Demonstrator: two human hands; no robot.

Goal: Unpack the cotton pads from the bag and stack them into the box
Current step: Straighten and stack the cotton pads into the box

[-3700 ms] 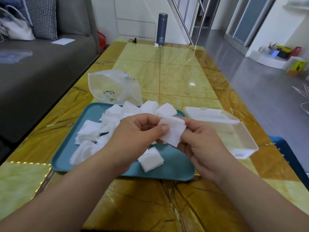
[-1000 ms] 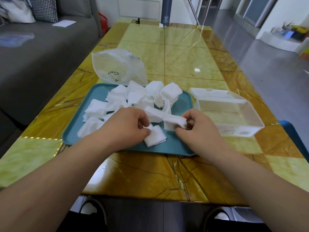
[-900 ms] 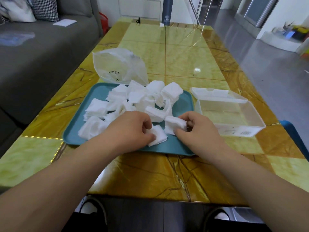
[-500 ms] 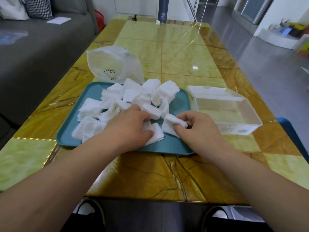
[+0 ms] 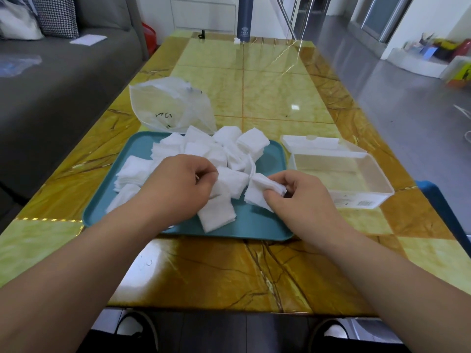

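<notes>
One pad [image 5: 229, 183] sits pinched in your left hand [image 5: 175, 184], another pad [image 5: 260, 193] in your right hand [image 5: 300, 197] (over the tray [image 5: 254, 225]).

A glossy counter [image 5: 267, 93] patterned in yellow-green and amber stone carries a teal tray [image 5: 254, 229] near its close edge. At the far end stands a dark blue flask [image 5: 244, 19], upright, with a small white object [image 5: 237, 40] just beside its base and a small black object [image 5: 202, 34] further left. A grey sofa [image 5: 63, 80] runs along the left, bearing a houndstooth cushion [image 5: 57, 16], a white sheet of paper [image 5: 88, 39] and a clear plastic packet [image 5: 17, 64]. Metal stair railings [image 5: 303, 14] rise beyond the counter.
</notes>
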